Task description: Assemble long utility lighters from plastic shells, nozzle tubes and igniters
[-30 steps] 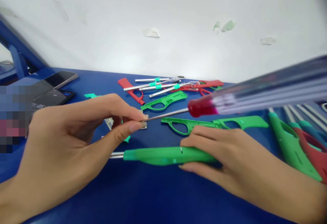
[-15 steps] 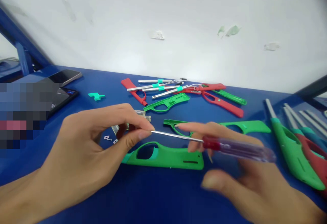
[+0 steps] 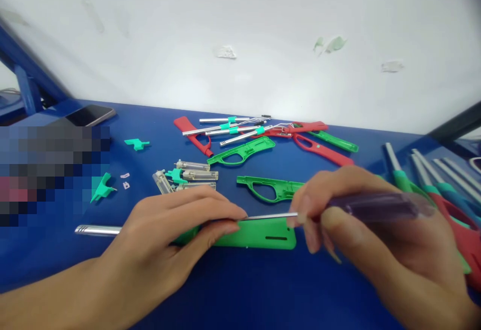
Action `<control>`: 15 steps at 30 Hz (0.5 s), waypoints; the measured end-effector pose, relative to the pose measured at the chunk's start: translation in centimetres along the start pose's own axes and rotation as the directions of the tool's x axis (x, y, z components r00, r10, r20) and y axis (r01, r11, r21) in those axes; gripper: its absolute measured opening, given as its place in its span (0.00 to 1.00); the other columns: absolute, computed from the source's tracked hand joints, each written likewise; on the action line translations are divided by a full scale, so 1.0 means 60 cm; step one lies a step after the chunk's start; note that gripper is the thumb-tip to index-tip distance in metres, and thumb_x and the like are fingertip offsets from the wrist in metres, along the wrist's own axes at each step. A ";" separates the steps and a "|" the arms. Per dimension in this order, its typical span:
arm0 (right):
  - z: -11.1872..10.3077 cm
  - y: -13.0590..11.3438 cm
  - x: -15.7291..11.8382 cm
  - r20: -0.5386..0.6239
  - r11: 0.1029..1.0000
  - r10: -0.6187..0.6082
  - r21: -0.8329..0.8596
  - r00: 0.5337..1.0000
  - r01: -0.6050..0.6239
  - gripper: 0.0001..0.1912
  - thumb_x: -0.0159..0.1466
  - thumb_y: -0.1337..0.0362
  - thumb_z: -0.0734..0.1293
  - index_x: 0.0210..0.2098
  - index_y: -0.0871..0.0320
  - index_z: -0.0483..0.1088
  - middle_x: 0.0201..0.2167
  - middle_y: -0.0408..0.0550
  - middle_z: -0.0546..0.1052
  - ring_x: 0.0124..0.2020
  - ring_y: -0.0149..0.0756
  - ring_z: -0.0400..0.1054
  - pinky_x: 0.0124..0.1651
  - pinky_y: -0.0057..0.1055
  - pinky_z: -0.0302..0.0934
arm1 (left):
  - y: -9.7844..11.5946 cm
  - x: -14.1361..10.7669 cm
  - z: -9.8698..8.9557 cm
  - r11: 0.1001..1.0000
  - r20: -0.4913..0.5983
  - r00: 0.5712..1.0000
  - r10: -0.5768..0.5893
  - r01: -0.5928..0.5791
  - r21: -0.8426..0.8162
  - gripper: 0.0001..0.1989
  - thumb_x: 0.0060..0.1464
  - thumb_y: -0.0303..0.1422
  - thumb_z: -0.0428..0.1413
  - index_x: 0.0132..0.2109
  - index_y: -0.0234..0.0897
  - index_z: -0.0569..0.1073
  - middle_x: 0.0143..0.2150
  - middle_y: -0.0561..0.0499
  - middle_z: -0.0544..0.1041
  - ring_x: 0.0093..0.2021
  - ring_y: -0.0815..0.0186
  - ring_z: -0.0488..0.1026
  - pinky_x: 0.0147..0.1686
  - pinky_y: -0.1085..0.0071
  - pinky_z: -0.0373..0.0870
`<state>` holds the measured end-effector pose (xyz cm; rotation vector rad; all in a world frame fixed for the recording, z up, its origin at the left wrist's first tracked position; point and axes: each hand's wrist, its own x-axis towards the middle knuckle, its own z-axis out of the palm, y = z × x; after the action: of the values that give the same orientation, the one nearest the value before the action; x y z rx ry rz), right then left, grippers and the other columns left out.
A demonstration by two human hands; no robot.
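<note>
A screwdriver [image 3: 376,206] with a clear purple handle and thin metal shaft spans the gap between my two hands, nearly level. My left hand [image 3: 176,244] is closed, its thumb and forefinger pinching the shaft's tip end. Around the handle's front part, the fingers of my right hand [image 3: 376,239] are closed; motion smears them a little. Below the shaft lies a green gas lighter [image 3: 259,237], partly covered by my left hand, with its metal tube [image 3: 97,230] sticking out to the left.
Several clear fuel tanks [image 3: 201,175] and teal triggers [image 3: 102,188] lie behind my left hand. Green shell halves [image 3: 276,191], red shells [image 3: 323,150] and metal tubes [image 3: 240,130] are farther back. Whole lighters [image 3: 449,209] lie right; a phone [image 3: 90,114] lies left.
My right hand has gone from loose, spread fingers to a grip on the screwdriver handle. My left hand has moved right and down, and the screwdriver sits more level.
</note>
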<state>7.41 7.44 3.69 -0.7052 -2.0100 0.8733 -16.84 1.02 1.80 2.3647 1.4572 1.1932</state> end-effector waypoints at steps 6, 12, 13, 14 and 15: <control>-0.003 -0.005 0.000 -0.054 0.995 -0.052 -0.093 0.997 0.047 0.13 0.75 0.47 0.62 0.40 0.42 0.74 0.25 0.37 0.76 0.22 0.33 0.71 0.20 0.27 0.67 | 0.002 0.005 -0.004 0.999 -0.005 1.000 -0.006 0.006 -0.042 0.10 0.66 0.27 0.58 0.49 0.49 0.77 0.41 0.60 0.84 0.41 0.70 0.83 0.42 0.79 0.79; -0.003 -0.001 0.001 -0.076 1.000 -0.019 -0.017 0.997 0.018 0.12 0.75 0.48 0.63 0.40 0.44 0.74 0.30 0.39 0.77 0.22 0.31 0.73 0.17 0.26 0.65 | 0.001 0.003 -0.004 0.996 0.026 1.000 -0.011 0.013 -0.083 0.15 0.66 0.22 0.56 0.51 0.50 0.78 0.43 0.61 0.84 0.42 0.73 0.82 0.43 0.82 0.78; -0.003 0.000 0.001 -0.083 1.000 -0.020 -0.019 0.996 0.019 0.13 0.75 0.48 0.62 0.40 0.44 0.74 0.30 0.39 0.77 0.22 0.31 0.73 0.17 0.26 0.65 | 0.001 0.003 -0.004 0.996 0.029 1.000 -0.012 0.014 -0.086 0.16 0.66 0.22 0.55 0.51 0.50 0.78 0.43 0.60 0.84 0.42 0.72 0.82 0.42 0.82 0.79; -0.002 0.001 0.000 -0.092 0.999 -0.025 -0.025 0.995 0.023 0.13 0.75 0.48 0.62 0.40 0.44 0.74 0.30 0.39 0.77 0.22 0.31 0.72 0.17 0.26 0.65 | 0.001 0.003 -0.005 0.996 0.030 0.999 -0.014 0.017 -0.085 0.17 0.66 0.22 0.55 0.52 0.50 0.79 0.44 0.59 0.84 0.42 0.71 0.82 0.41 0.81 0.79; -0.002 0.002 0.000 -0.087 0.999 -0.028 -0.033 0.996 0.025 0.13 0.75 0.48 0.62 0.40 0.44 0.74 0.31 0.39 0.77 0.22 0.32 0.73 0.18 0.26 0.66 | 0.001 0.003 -0.005 0.997 0.027 1.000 -0.015 0.017 -0.082 0.17 0.66 0.22 0.55 0.52 0.50 0.79 0.44 0.59 0.84 0.42 0.70 0.82 0.40 0.80 0.79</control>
<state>7.50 7.53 3.65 -0.7213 -1.9544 0.7833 -16.96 1.05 2.18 2.3019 1.3892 1.1895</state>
